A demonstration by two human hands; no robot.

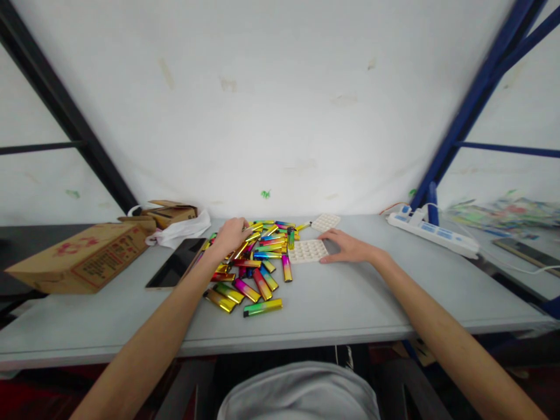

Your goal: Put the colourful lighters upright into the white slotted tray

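Note:
Many shiny lighters (262, 283), in gold blended with red, green, blue or pink, lie in a loose heap at mid-table. My left hand (231, 234) is at the heap's back left, fingers bent down among the lighters. Its fingertips are mostly hidden, so whether it pinches one is unclear. To the right of the heap lies a white tray (307, 251) with rows of small pockets. My right hand (347, 247) grips the tray's right side, fingers at the far corner and thumb at the near one. A second white pocketed tray (326, 222) lies behind, near the wall.
A dark-screened tablet (177, 262) lies left of the heap. Farther left are a long cardboard box (83, 256), a smaller open box (170, 214) and a white plastic bag (186, 228). A power strip (433, 233) with cables lies at right, beside a blue metal frame (464, 105).

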